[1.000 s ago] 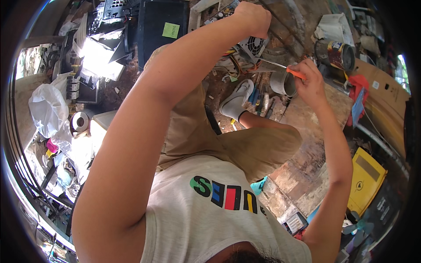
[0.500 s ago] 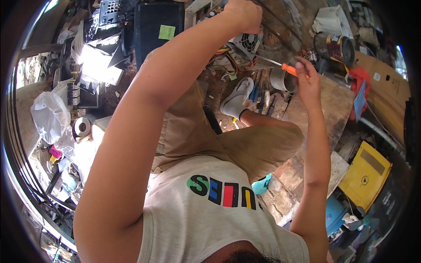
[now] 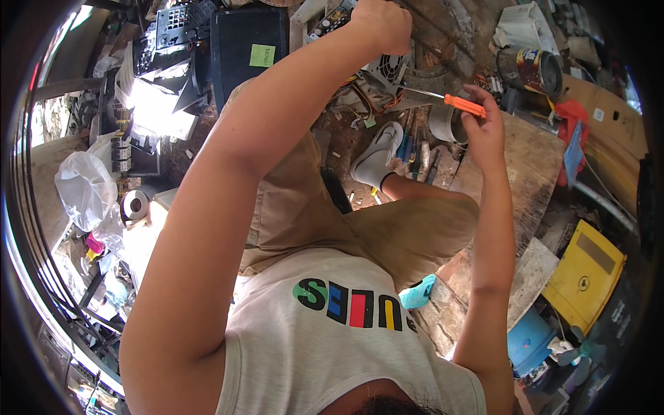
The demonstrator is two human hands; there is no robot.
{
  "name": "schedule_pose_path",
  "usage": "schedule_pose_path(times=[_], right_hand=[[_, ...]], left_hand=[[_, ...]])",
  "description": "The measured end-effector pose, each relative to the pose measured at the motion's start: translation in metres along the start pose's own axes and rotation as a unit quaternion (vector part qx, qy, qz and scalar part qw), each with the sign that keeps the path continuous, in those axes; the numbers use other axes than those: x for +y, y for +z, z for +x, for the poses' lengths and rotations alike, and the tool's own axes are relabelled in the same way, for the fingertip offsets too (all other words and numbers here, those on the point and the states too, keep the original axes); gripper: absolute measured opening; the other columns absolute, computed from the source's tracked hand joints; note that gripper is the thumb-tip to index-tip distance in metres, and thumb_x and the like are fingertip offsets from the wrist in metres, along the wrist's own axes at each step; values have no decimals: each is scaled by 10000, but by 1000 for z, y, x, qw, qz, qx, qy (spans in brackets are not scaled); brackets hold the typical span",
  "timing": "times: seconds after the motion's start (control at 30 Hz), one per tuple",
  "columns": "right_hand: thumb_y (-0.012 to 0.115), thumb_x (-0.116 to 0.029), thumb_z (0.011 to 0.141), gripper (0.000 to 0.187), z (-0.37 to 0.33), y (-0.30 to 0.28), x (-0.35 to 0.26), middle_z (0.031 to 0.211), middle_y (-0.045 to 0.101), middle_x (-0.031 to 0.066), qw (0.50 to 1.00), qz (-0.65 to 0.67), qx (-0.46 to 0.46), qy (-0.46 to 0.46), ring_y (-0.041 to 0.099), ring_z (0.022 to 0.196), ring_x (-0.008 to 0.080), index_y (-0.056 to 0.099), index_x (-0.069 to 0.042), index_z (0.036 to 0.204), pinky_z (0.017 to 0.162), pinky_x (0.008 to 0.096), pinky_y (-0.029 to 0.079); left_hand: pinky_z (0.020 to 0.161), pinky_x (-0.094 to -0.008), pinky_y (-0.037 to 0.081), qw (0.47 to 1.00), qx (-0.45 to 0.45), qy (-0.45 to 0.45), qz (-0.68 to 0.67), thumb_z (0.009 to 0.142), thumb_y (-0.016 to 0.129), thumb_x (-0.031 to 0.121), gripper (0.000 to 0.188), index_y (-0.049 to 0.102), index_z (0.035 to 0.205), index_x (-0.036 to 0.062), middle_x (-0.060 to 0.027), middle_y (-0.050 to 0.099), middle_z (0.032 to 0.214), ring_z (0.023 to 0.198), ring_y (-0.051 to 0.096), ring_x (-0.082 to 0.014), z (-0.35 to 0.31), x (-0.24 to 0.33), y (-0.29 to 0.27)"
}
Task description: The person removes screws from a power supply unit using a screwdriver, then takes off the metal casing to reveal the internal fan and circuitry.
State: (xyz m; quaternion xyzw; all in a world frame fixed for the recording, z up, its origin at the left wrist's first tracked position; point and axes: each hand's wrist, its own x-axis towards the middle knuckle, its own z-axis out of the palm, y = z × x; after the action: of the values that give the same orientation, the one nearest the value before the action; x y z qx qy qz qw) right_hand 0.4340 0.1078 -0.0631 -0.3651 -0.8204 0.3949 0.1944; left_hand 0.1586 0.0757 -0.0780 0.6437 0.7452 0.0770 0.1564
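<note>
My right hand (image 3: 485, 128) holds a screwdriver by its orange handle (image 3: 465, 105), thumb below and fingers above. The thin metal shaft points left, its tip at the edge of a metal power supply (image 3: 379, 81) with a round black fan (image 3: 391, 67). At the top, my left hand (image 3: 384, 28) is closed over the power supply's upper edge; its fingertips are hidden. Coloured wires (image 3: 361, 97) spill out below the casing. Beside the left forearm, an exposed circuit board (image 3: 330, 25) shows.
My shoe (image 3: 378, 153) and several hand tools (image 3: 415, 153) lie below the power supply. A metal ring (image 3: 443, 124) and a tin can (image 3: 532, 71) stand to the right. A black case (image 3: 238, 83) stands left; a wooden board (image 3: 529, 166) and a yellow panel (image 3: 588, 277) are at right.
The screwdriver handle has shifted slightly, and my right fingers have changed their hold, now showing more of the handle. My left hand stays nearly in place.
</note>
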Motion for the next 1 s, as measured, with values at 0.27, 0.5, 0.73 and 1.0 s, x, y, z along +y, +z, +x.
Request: schedule_pose_path(times=[0.27,0.5,0.73,1.0], right_hand=[[659,-282,966,376,-4,-9,26,876,594,38,993,7,11,115,544,782,93,604,-41,1250,718,244,470],[668,-308,957,447,-23,-6,39,1005,693,83,991,-55,-17,124,615,858,119,607,-33,1304,753,270,491],[625,-252,974,347,-75,-21,67,960,672,72,841,446,144,270,624,816,140,597,-52,1256,729,293,518],[720,-144,882,458,-59,64,21,924,599,27,875,423,135,192,557,698,104,509,-58,1279,629,262,464]], left_hand=[[813,-369,559,999,-33,-21,26,812,664,258,283,769,1026,107,-104,748,1060,997,723,-236,6,11,-2],[837,-360,551,997,-34,-23,68,839,661,275,279,770,1056,138,-85,741,1111,1049,708,-240,19,25,10],[892,-457,510,984,-128,-33,117,885,635,422,459,675,1275,184,-46,655,1290,1161,631,-257,48,66,13],[811,-410,557,959,-275,72,2,868,643,440,466,668,1173,87,-122,667,1152,983,673,-282,71,125,-16]])
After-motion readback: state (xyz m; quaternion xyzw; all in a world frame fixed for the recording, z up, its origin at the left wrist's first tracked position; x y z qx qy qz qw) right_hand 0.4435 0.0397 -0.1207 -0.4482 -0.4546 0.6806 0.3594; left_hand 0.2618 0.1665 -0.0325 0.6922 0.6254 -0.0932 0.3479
